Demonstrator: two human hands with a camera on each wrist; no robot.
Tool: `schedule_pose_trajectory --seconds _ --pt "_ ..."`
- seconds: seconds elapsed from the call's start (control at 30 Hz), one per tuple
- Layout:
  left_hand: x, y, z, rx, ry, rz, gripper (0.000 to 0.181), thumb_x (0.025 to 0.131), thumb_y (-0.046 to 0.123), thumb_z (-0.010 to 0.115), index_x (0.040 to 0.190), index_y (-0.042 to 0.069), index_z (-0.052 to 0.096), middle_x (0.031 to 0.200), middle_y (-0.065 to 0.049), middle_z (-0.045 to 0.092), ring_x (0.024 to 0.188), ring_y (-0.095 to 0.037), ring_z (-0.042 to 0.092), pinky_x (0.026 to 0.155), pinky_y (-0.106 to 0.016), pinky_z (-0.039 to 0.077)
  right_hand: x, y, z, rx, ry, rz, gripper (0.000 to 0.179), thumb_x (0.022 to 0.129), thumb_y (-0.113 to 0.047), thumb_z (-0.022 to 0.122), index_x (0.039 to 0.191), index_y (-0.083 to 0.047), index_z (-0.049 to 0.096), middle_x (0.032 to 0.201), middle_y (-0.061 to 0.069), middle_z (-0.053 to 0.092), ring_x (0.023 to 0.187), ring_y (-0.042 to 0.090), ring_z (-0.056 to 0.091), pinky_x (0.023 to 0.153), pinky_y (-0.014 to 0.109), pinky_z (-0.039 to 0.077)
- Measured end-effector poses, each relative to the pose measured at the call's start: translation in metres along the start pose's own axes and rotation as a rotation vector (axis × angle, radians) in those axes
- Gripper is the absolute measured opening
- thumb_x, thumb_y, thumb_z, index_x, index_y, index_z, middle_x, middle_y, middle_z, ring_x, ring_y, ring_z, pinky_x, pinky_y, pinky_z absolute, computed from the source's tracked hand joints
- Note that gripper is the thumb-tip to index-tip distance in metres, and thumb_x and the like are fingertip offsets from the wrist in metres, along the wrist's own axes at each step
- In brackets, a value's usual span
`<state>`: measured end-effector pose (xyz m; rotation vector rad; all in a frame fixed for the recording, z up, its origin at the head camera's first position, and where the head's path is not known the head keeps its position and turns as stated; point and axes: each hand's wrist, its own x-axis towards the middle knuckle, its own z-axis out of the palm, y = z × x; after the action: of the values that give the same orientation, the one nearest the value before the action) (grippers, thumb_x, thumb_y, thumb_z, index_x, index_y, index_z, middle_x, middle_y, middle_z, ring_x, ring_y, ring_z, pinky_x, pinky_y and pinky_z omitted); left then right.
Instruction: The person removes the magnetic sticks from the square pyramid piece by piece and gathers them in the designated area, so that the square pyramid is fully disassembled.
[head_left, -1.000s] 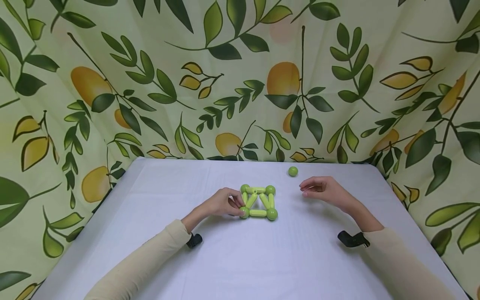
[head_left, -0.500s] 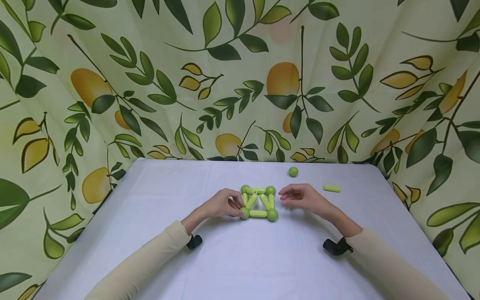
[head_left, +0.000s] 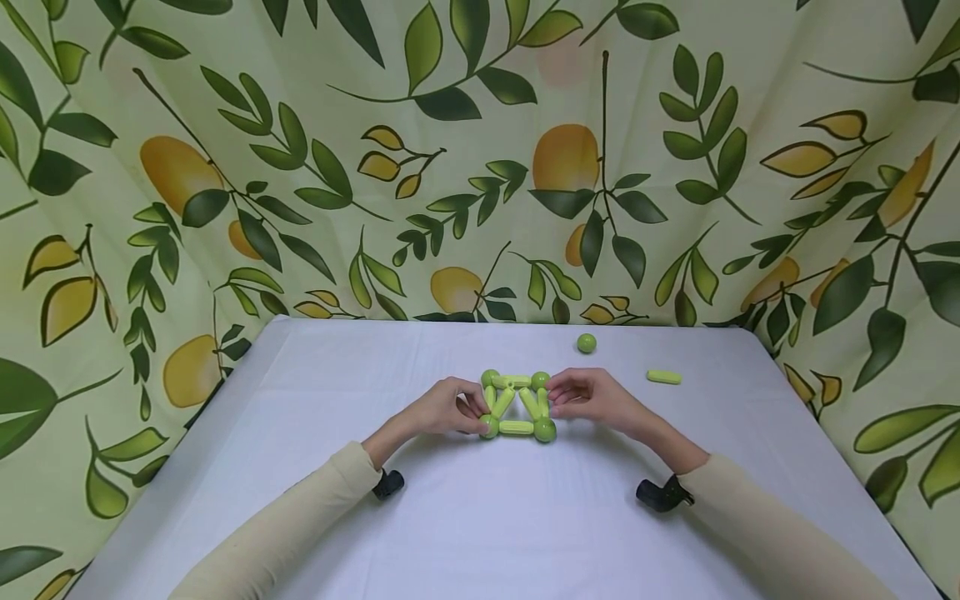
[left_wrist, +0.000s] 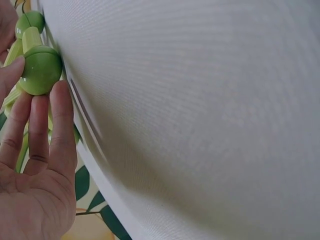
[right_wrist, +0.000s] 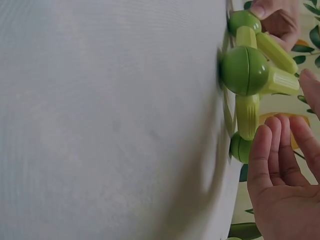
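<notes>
A square frame of pale green rods with a darker green ball at each corner lies on the white table. Two slanting rods, one at either side, lean inward from its near corners. My left hand holds the near-left ball, thumb on one side and fingertips on the other. At the frame's right side is my right hand, its fingers loosely extended and overlapping the side rod in the head view. In the right wrist view, its thumb and fingers are spread apart beside the near-right ball and slanting rod.
A loose green ball lies near the table's back edge. To its right, beyond my right hand, is a single pale green rod. Behind the white table hangs a leaf-patterned curtain.
My right hand has moved left to the frame's right side, uncovering the loose rod at the back right. The left hand keeps its hold on the near-left ball, and the frame stays in place.
</notes>
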<state>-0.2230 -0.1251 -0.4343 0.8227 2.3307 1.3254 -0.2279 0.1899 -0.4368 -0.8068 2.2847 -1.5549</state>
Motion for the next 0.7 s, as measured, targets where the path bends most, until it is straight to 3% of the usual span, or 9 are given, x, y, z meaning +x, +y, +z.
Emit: schedule_pose_trajectory --seconds 0.27,0.7 --pt "0.0 -0.002 0.0 0.018 0.001 -0.002 0.018 0.081 0.001 0.085 0.092 0.0 0.071 0.088 -0.009 0.066 0.078 -0.014 0.067 0.072 -0.03 0.059 0.006 0.003 0.01 0.01 -0.029 0.047 0.041 0.082 -0.005 0.086 0.117 0.004 0.068 0.104 0.015 0.068 0.095 0.029 0.064 0.083 0.03 0.057" --pt "-0.001 0.0 -0.001 -0.007 -0.003 0.006 0.019 0.081 0.0 0.085 0.092 -0.001 0.071 0.088 -0.011 0.066 0.078 -0.016 0.066 0.071 -0.028 0.058 0.012 0.003 0.021 -0.086 -0.013 -0.011 0.035 0.079 -0.008 0.089 0.109 -0.002 0.071 0.094 0.006 0.065 0.087 0.024 0.061 0.075 0.027 0.056"
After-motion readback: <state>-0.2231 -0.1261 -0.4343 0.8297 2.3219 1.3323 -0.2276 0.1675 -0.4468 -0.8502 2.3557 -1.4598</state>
